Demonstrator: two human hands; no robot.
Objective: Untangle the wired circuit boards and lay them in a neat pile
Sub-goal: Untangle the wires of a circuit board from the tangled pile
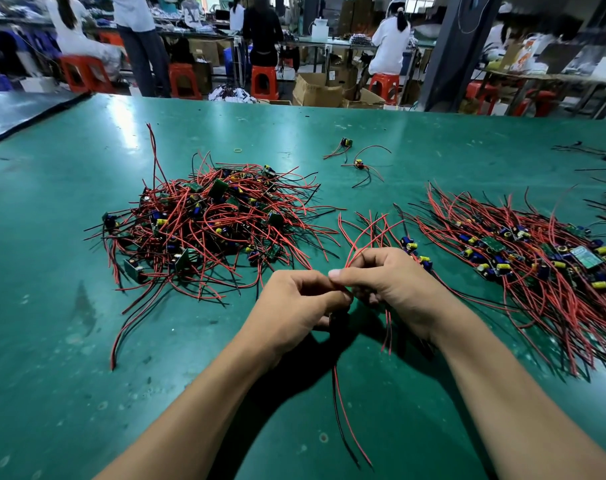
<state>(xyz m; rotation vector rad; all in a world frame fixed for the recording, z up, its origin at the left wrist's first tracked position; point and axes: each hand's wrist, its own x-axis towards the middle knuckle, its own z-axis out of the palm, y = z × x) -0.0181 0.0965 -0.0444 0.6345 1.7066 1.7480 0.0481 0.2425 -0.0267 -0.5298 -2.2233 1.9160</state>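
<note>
Both hands meet low centre over the counter, knuckles nearly touching. Left hand is curled and pinches a unit whose red + black leads hang toward the near edge. The board itself is hidden under the fingers, so can't tell how it faces. Right hand pinches a fan of red wires spraying up and away, w/ a few ends drooping under the palm.

Tangled heap sits left of the hands, apart from them. Neat pile lies to the right, wires roughly combed one way. A short row of boards lies just beyond the right hand. Two stray units lie farther back.

Risks, imo:
- The two hands' wires look crossed at the pinch. Pulling apart fast could tighten the snag or strain a lead at its board.
- The fan tips reach toward the row of boards, so a sweep right could hook them and drag them askew.
- The hanging leads trail on the counter and may catch when the unit is carried over, landing it crooked on the pile.
</note>
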